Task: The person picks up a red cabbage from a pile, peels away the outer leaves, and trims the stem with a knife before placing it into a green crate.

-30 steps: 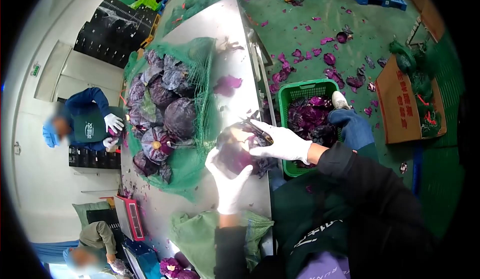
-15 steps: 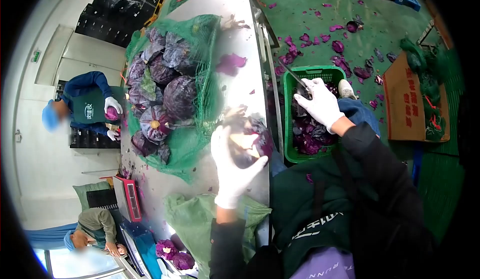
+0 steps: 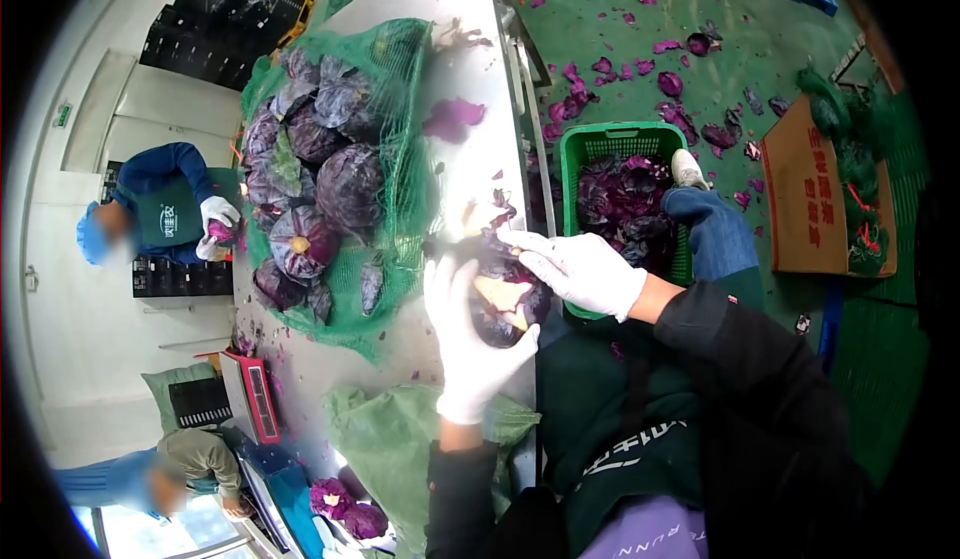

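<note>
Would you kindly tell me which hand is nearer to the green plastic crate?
Right. The right hand overlaps the lower left of the green plastic crate in view; the left hand is farther away, against the red cabbage at the metal table.

The gloved left hand [image 3: 468, 347] curves into a wide C, its thumb spread well apart from the raised fingers, above a bare left wrist [image 3: 461, 434]. The gloved right hand [image 3: 588, 275] reaches in from the side, fingers bent into a grip near the left fingertips; its right forearm [image 3: 745, 354] slants across, dark-sleeved.
</note>
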Action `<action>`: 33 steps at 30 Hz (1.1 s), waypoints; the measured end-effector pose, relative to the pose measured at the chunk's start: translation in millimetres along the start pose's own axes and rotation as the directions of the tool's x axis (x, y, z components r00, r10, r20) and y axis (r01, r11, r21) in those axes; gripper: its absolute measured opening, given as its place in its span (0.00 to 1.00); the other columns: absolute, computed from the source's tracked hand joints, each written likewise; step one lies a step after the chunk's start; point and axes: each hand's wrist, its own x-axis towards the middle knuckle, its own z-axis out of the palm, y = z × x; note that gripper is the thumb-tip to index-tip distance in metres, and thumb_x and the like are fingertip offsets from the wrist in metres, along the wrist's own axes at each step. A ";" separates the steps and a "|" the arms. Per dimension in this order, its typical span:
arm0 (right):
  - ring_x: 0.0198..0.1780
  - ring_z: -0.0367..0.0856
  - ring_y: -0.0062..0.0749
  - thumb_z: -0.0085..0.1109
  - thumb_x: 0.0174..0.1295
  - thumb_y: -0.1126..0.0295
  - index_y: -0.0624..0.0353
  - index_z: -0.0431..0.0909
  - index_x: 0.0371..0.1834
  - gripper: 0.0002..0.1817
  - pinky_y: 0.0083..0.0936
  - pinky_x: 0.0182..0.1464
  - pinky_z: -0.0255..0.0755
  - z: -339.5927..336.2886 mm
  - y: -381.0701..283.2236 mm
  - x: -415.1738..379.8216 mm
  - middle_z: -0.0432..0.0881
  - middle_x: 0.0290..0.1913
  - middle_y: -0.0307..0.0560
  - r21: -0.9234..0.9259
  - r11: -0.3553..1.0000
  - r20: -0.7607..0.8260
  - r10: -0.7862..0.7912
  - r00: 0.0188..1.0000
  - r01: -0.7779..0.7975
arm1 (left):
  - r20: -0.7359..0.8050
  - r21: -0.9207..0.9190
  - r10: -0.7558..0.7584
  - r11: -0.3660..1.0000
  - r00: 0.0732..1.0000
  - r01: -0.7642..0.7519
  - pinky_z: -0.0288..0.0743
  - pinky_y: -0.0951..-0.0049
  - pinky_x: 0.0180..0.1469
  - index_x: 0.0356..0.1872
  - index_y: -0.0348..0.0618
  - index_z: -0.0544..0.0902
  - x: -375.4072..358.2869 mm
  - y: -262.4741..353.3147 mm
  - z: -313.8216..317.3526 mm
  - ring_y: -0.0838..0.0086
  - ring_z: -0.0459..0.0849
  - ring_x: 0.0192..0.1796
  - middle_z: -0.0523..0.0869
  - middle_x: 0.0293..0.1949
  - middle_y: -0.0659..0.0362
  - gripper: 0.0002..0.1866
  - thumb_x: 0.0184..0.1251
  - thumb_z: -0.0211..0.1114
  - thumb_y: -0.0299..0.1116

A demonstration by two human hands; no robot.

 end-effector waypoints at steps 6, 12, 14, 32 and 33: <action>0.26 0.78 0.37 0.48 0.77 0.54 0.51 0.74 0.67 0.22 0.31 0.31 0.75 -6.9 83.0 22.2 0.80 0.30 0.51 0.162 0.909 -0.108 0.404 0.908 -0.385 | -0.046 -0.109 0.006 0.994 0.999 -0.011 0.51 0.43 0.77 0.67 0.43 0.69 -18.9 -0.7 -3.9 0.44 0.55 0.78 0.64 0.72 0.43 0.47 0.39 0.81 0.36; 0.25 0.79 0.33 0.63 0.65 0.47 0.46 0.57 0.80 0.43 0.27 0.37 0.78 -5.6 -38.4 1.0 0.85 0.38 0.51 0.138 0.965 -0.096 0.237 0.967 -0.223 | -0.142 -0.201 -0.108 0.976 0.984 0.079 0.57 0.51 0.76 0.69 0.41 0.64 -29.0 -16.5 -0.1 0.48 0.61 0.75 0.60 0.73 0.43 0.51 0.39 0.83 0.35; 0.33 0.87 0.39 0.63 0.64 0.48 0.51 0.71 0.67 0.32 0.28 0.40 0.82 6.1 -38.0 2.7 0.86 0.44 0.52 -0.086 0.995 -0.008 0.040 0.999 -0.041 | -0.121 -0.159 -0.089 0.985 0.989 0.070 0.57 0.52 0.76 0.69 0.41 0.63 -29.4 -17.7 -0.9 0.52 0.63 0.74 0.62 0.72 0.45 0.52 0.39 0.83 0.35; 0.35 0.83 0.43 0.61 0.69 0.58 0.58 0.79 0.58 0.20 0.34 0.40 0.79 31.2 -34.9 -2.5 0.82 0.41 0.55 0.119 0.981 -0.149 0.173 0.974 -0.156 | -0.016 0.025 -0.381 0.924 0.924 0.381 0.65 0.54 0.68 0.76 0.43 0.63 -42.8 9.1 -32.1 0.51 0.70 0.63 0.64 0.61 0.44 0.58 0.41 0.87 0.42; 0.37 0.82 0.45 0.60 0.70 0.61 0.58 0.79 0.56 0.17 0.36 0.42 0.79 40.1 -17.6 4.4 0.80 0.41 0.53 0.023 1.000 -0.249 0.020 0.968 -0.015 | 0.120 -0.082 -0.444 0.887 0.888 0.454 0.66 0.54 0.67 0.77 0.43 0.63 -40.3 13.7 -42.2 0.51 0.71 0.62 0.67 0.56 0.46 0.58 0.41 0.86 0.45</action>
